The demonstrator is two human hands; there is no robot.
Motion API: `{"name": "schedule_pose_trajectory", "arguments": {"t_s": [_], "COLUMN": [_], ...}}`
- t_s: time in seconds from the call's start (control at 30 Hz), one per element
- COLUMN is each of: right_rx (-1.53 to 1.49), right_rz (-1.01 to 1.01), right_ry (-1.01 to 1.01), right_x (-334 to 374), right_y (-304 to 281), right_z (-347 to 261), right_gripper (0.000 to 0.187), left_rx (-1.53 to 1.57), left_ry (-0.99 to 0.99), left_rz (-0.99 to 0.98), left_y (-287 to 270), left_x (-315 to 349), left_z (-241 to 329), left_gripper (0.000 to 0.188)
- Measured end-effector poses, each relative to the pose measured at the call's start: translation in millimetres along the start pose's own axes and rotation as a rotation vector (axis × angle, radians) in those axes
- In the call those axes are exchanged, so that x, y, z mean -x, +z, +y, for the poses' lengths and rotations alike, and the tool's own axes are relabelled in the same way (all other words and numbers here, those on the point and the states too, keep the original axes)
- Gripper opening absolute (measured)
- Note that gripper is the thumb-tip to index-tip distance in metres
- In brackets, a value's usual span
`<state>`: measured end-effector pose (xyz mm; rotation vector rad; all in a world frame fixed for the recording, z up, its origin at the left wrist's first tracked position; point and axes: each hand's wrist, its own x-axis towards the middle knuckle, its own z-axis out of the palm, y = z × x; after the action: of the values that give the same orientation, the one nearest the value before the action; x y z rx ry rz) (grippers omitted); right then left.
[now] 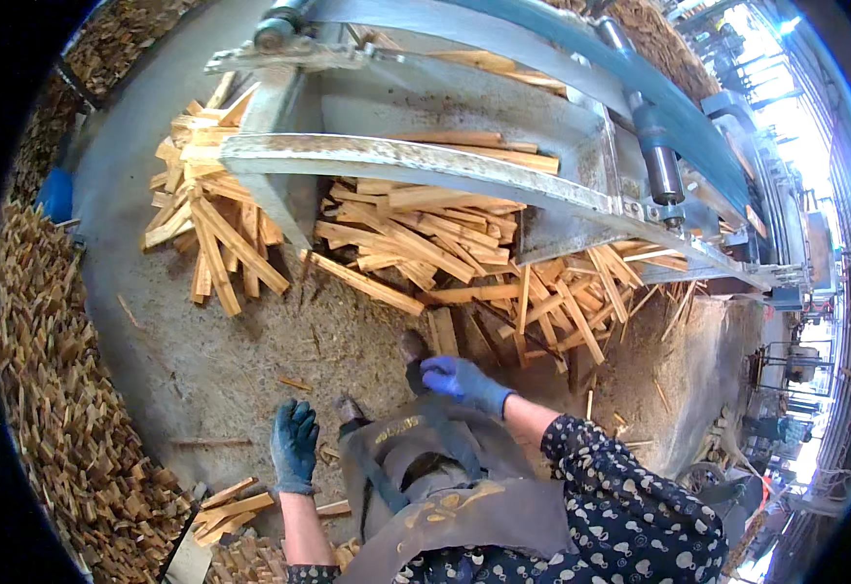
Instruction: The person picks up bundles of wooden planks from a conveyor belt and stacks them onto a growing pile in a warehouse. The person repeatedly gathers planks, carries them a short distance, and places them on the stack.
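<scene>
My left hand (295, 446), in a dark blue-green work glove, hangs over the floor left of my apron (387, 457). Its fingers are loosely bent and hold nothing that I can see. My right hand (466, 383), in a blue and violet glove, is in front of the apron, close to one of my shoes (412, 345). Its fingers point left, loosely bent, with nothing visible in them. Ahead of both hands lies a heap of wooden slats (416, 234) under a metal frame (396, 161). One long slat (362, 282) sticks out toward my feet.
More slats (216, 229) spill around the frame's left leg, and others (572, 302) lie to the right. A conveyor belt (630, 73) with rollers runs above. Stacked wood (65, 370) lines the left side, near a blue object (55, 195). Short pieces (231, 511) lie behind my left hand.
</scene>
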<state>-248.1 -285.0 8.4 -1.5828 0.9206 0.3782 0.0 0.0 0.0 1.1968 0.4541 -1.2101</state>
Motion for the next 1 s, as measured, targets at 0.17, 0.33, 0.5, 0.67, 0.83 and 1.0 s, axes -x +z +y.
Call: {"name": "schedule_pose_trajectory", "arguments": {"t_s": [0.17,0.33,0.5,0.67,0.83,1.0], "right_rx": [-0.116,-0.222,0.033,0.14,0.32,1.006], "right_rz": [0.226,0.265,0.299,0.312,0.34,0.562], "right_ry": [0.017,0.207,0.23,0.216,0.053,-0.177], "right_x": [17,49,67,34,-45,-154], "right_y": [-98,-119,-134,-177,-247,-338], "right_z": [32,93,119,85,75,101], "right_gripper": [0.048,0.047,0.055,0.057,0.058,0.073], "left_rx": [-0.044,-0.081,-0.024,-0.042,0.079,0.073], "left_ry": [0.068,-0.1,-0.106,0.027,0.054,0.11], "left_rz": [-0.085,-0.036,-0.003,0.125,0.066,0.118], "left_y": [113,150,132,120,128,174], "left_x": [-12,-5,-41,-64,-105,-199], "left_z": [-51,-61,-86,-90,-110,-162], "left_gripper": [0.035,0.035,0.032,0.032,0.042,0.038]}}
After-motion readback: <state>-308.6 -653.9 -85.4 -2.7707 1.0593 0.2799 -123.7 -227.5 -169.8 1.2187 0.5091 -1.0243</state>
